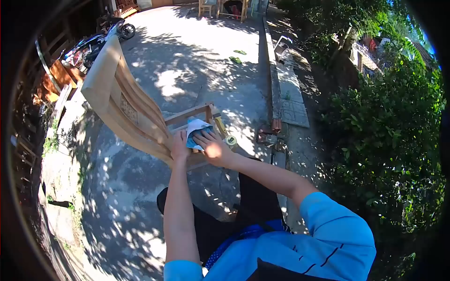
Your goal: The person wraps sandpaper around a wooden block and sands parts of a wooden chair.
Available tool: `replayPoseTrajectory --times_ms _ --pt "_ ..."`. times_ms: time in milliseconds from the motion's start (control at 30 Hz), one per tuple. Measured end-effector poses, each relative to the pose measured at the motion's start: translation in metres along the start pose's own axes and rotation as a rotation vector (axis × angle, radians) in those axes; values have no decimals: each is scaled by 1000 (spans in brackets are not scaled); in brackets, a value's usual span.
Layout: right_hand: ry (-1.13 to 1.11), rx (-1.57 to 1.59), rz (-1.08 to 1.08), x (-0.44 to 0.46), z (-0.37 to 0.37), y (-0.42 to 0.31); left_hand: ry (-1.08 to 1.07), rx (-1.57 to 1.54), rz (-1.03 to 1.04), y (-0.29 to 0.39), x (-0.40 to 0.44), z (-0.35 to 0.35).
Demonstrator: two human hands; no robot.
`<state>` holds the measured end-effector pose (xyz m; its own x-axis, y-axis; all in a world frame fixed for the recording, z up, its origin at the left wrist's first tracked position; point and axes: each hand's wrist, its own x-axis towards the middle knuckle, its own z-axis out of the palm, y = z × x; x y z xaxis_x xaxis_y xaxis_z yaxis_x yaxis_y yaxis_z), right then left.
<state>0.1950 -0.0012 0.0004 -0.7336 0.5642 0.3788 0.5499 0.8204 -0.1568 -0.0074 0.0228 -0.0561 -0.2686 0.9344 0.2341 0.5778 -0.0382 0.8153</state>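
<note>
A bare wooden chair (145, 119) with a carved, curved back leans in front of me, its open seat frame (187, 114) to the right. Over that frame is a creased sheet of paper (198, 123), pale on one face and blue on the other. My left hand (179, 146) is closed at the sheet's left edge, close to the base of the chair back; its fingertips are partly hidden. My right hand (213, 149) lies over the blue face with its fingers stretched out and slightly apart. Its thumb is hard to make out.
A small round yellowish container (230, 140) is just right of the chair. Reddish bricks (276, 125) lie by the concrete curb (272, 70). Dense bushes (384, 136) line the right side. A motorbike (103, 40) stands at the upper left, more wooden furniture (206, 8) at the back.
</note>
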Motion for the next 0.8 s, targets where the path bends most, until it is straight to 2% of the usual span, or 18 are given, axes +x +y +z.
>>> replayPoseTrajectory --times_ms 133,267,367,400,500,533,633,700,800 --pt "-92 -55 -91 3 -9 12 -3 -53 25 -21 -1 10" --pt "-1 -8 -33 12 6 16 11 24 21 9 -6 0" --pt "27 105 61 3 11 -1 13 -132 59 9 -5 0" --pt "64 156 91 0 13 -6 40 -13 -7 12 -5 0" --pt "97 202 133 3 19 -7 26 71 -242 21 -3 -3" --pt "111 148 115 4 18 -7 10 212 -484 55 -9 -16" --pt "98 175 164 11 23 -1 242 85 -442 47 -32 -11" --pt "137 138 174 14 25 2 210 -205 -188 24 -56 0" --pt "103 151 181 15 28 9 284 -46 211 5 -84 22"
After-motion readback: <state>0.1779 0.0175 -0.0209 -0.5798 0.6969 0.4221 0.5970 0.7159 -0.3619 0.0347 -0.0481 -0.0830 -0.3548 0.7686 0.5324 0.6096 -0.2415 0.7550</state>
